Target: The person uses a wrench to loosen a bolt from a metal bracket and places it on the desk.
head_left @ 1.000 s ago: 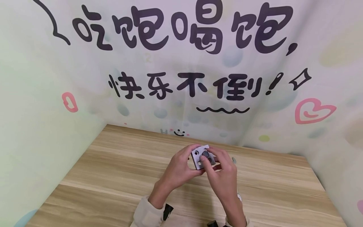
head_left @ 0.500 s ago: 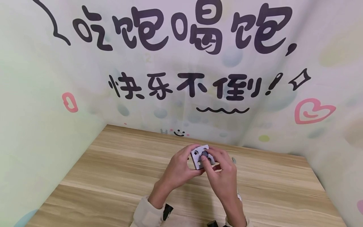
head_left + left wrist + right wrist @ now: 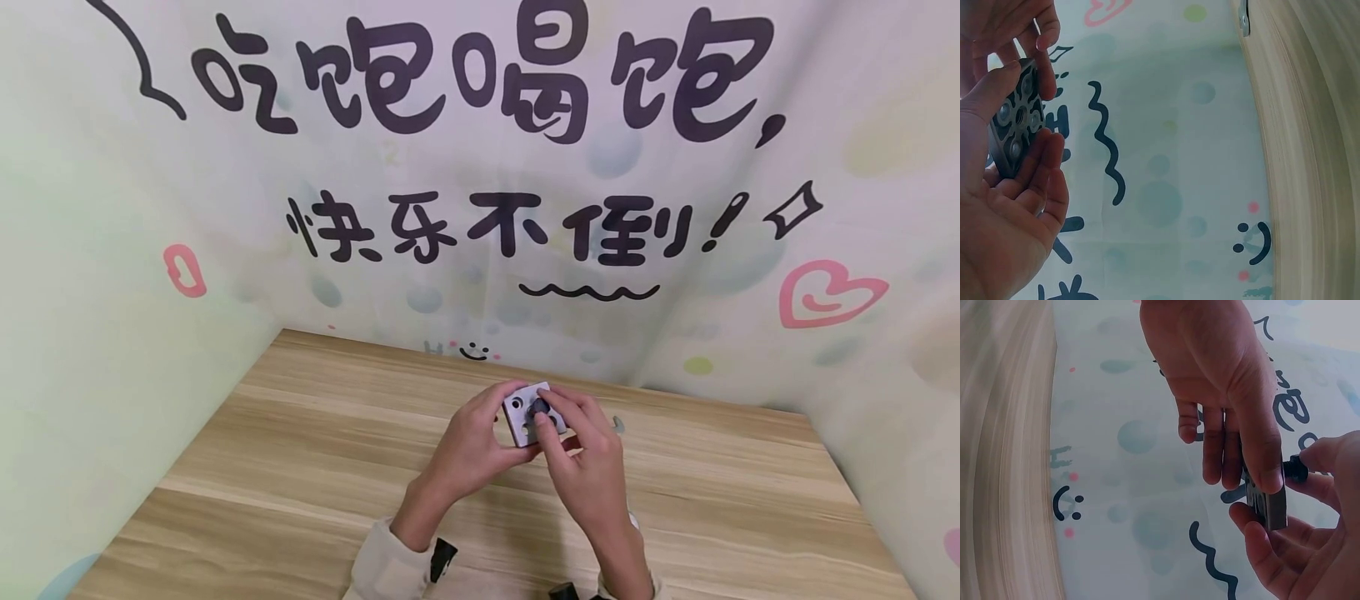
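Two hands: both meet above the wooden table (image 3: 300, 450), raised clear of the board.
Left hand (image 3: 471, 446): fingers and thumb curl round the edges of a small grey block (image 3: 525, 414), holding it up with its holed face turned toward the person.
Block: square and flat, with several round holes; in the left wrist view the holes (image 3: 1019, 117) show pale rings inside, and the block (image 3: 1015, 122) sits between thumb and fingertips, not in the palm.
Right hand (image 3: 585, 467): thumb and forefinger pinch a small dark knob-like piece (image 3: 540, 407) against the block's face; the right wrist view shows the piece (image 3: 1295, 469) standing out from the block's (image 3: 1267, 503) side, just at the fingertips.
Whether seated: I cannot tell if the dark piece is already in a hole or only touching the face.
Nearby: a small metal part (image 3: 618, 423) lies on the table just beyond the right hand; the printed backdrop (image 3: 480, 208) stands behind.
Risk, piece: the pinch is a fingertip one, so I judge the piece could slip and drop to the table if it is turned or pushed at a slant.
Risk, block: held by its edges alone, it could twist or tip out of the left hand under a hard push.
Risk, view: the right fingers cover part of the face, so misalignment could go unnoticed.
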{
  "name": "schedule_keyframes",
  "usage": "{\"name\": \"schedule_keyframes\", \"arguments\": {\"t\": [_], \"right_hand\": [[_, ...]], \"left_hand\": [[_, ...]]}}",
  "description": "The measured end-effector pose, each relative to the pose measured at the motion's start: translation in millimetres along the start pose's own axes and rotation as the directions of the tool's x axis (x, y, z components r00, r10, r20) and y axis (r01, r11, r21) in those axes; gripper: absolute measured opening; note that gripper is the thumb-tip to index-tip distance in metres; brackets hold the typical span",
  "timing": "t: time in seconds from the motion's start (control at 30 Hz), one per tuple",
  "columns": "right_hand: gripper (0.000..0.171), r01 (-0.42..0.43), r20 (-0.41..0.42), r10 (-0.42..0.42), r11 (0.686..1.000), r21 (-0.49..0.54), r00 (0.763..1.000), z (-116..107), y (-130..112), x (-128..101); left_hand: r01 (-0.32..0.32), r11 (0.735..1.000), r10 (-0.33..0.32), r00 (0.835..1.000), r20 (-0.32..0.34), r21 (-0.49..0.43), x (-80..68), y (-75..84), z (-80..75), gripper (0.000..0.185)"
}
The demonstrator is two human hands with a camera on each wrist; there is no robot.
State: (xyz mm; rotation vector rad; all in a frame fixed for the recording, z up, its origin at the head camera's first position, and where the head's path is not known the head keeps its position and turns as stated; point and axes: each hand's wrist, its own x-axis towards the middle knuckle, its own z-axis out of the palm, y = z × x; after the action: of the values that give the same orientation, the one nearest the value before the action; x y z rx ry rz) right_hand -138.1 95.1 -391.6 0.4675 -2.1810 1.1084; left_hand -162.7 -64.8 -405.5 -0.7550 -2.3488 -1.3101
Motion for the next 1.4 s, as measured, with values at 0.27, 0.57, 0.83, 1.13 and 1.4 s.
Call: {"name": "schedule_keyframes", "arguments": {"t": [0.27, 0.57, 0.83, 1.13, 1.4], "right_hand": [[0.035, 0.005, -0.029, -0.005, 1.000, -0.017, 1.000, 1.5, -0.2, 0.3], [0.031, 0.013, -0.079, -0.014, 1.000, -0.019, 0.997, 1.3, -0.1, 0.8], [0.025, 0.001, -0.063, 0.000, 1.000, 0.001, 0.998, 0.3, -1.3, 1.0], [0.027, -0.003, -0.046, 0.004, 1.000, 0.003, 0.999, 0.0, -1.6, 0.7], [0.031, -0.013, -0.040, 0.012, 1.000, -0.007, 0.999, 0.4, -2.4, 0.6]], "left_hand": [[-0.006, 1.000, 0.006, 1.000, 0.002, 0.005, -0.4, -0.9, 1.2, 0.070], [-0.004, 1.000, 0.004, 1.000, 0.004, 0.003, -0.9, -0.1, 2.9, 0.070], [-0.010, 1.000, 0.010, 1.000, -0.003, 0.014, -0.6, 0.4, 2.1, 0.069], [-0.015, 1.000, 0.015, 1.000, 0.000, 0.025, -0.8, -0.1, 1.4, 0.068], [-0.003, 1.000, 0.003, 1.000, 0.002, 0.024, -0.5, -0.6, 1.7, 0.069]]}}
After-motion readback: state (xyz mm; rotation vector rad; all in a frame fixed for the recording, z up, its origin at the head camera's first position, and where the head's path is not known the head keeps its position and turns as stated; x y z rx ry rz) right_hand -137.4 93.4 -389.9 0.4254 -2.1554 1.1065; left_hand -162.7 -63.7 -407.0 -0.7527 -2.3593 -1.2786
